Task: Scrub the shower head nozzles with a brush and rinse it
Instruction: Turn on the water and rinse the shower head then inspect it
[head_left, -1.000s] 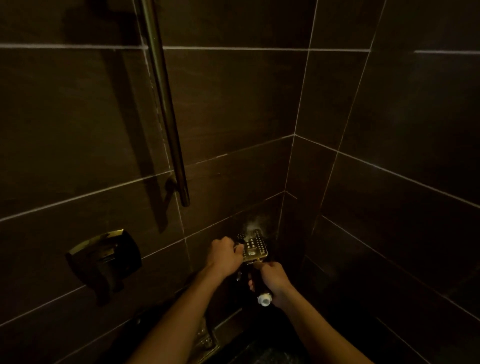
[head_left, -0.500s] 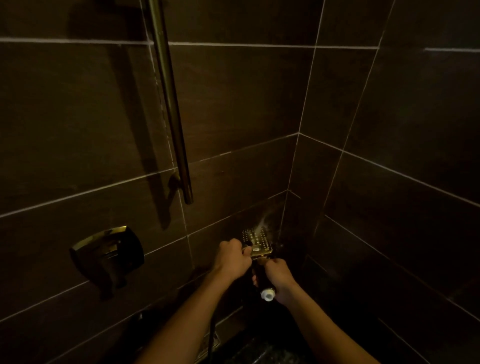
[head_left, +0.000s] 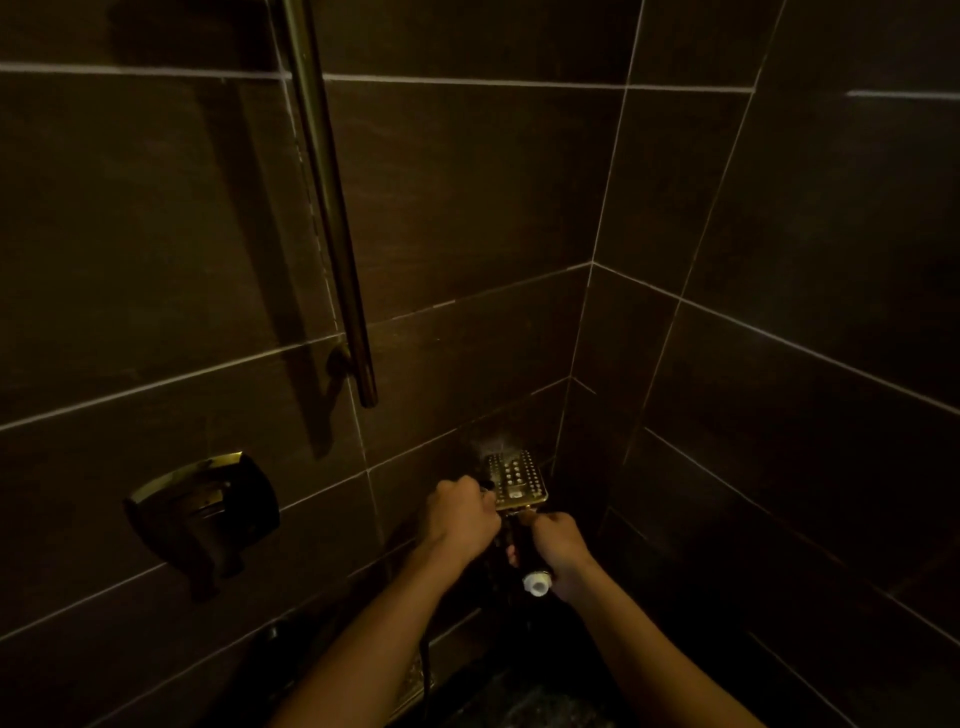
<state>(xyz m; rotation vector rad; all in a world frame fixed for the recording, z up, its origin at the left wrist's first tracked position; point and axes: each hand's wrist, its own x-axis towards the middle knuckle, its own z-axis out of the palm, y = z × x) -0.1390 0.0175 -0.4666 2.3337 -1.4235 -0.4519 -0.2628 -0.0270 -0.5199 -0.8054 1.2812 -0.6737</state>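
Little has shifted since the earlier frame: both hands sit a touch lower and nearer the tiled corner, and the shower head tilts slightly more toward the wall. The person's left hand (head_left: 460, 512) is curled into a closed grip at the left edge of the square, brass-coloured metal shower head (head_left: 514, 480), though what its fingers hold, possibly a small brush, is too dark to tell. The right hand (head_left: 558, 545) is clamped around the dark handle below the head, with the white round end fitting (head_left: 535, 584) poking out beneath the fist. Holding it low, face up and angled toward the dark brown tiled wall (head_left: 467, 260) probably keeps the nozzle rows visible and sends spray away from the person; a faint mist shows just above the head. The brass slide rail (head_left: 332, 208) and the dark square mixer valve (head_left: 205, 512) stand apart on the left wall, untouched. Scrubbing or rinsing seems under way.
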